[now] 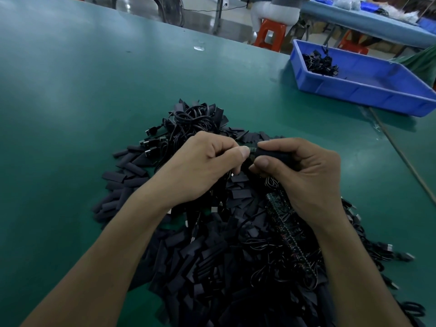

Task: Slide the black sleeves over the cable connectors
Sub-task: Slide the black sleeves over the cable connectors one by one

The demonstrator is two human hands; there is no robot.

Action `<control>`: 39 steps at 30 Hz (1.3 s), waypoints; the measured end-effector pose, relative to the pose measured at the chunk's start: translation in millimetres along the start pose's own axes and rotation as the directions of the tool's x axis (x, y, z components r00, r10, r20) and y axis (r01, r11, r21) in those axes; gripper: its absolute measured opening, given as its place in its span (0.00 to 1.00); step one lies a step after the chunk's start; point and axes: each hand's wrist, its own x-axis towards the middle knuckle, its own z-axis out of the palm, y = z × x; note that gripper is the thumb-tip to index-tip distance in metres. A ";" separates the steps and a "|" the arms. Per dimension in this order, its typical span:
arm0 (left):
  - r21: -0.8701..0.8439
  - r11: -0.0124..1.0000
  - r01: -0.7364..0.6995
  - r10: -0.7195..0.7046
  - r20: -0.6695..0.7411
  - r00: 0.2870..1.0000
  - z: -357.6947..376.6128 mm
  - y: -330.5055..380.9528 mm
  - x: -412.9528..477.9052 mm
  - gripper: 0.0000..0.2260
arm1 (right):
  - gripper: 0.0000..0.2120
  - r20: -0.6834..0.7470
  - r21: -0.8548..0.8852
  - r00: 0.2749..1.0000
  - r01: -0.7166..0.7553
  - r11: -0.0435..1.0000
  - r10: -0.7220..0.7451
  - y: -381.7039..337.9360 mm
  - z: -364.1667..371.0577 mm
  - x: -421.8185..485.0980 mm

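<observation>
**Head view: sleeve at the mouth of a connector, fitting step in hand**

Both hands meet above the middle of the heap. The right hand (304, 175) has thumb and fingers curled round one black sleeve (271, 153). The left hand (207, 161) pinches the connector (253, 151) between thumb and forefinger, with its end at the sleeve's open mouth. How far the connector has entered cannot be told, as the thumbs cover the join.

Judgement: the step is the insertion itself, and it is not finished. The next move calls for keeping the sleeve mouth open and in line with the connector, then pushing the two together until the connector is covered.

Surroundings: a heap of loose sleeves (193, 256) lies on the green table (94, 90) under the forearms, mixed with coiled cables (195, 119). A strip of small boards (283, 223) lies below the right wrist. A blue bin (354, 95) stands well apart at the far right with a few cables in it.

Obstruction: nothing blocks the hands. The tangled cables under them could snag the held lead as it is drawn away.
</observation>
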 end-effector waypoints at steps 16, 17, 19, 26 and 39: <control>0.062 0.998 -0.002 0.000 0.044 0.999 -0.1 -3.2 -0.2 0.18 | 0.09 0.027 0.013 0.999 -0.023 1.000 0.023 3.9 4.2 -4.7; 0.062 0.998 -0.003 0.000 0.044 0.999 -0.1 -3.6 0.0 0.18 | 0.09 0.036 0.012 0.999 -0.025 1.000 0.025 4.0 4.1 -4.7; 0.061 0.998 -0.002 -0.001 0.048 0.999 -1.2 -4.6 0.6 0.17 | 0.09 0.039 0.013 0.999 -0.025 1.000 0.025 3.7 4.2 -4.3; 0.096 0.995 -0.028 0.021 0.075 0.997 -1.5 -8.0 1.5 0.14 | 0.08 0.027 -0.002 0.998 -0.055 0.998 0.055 1.9 6.8 -0.8; 0.046 0.999 0.023 -0.022 -0.027 0.999 5.8 -4.1 0.9 0.17 | 0.08 -0.322 0.081 0.941 -0.081 0.993 0.103 3.3 12.0 -2.2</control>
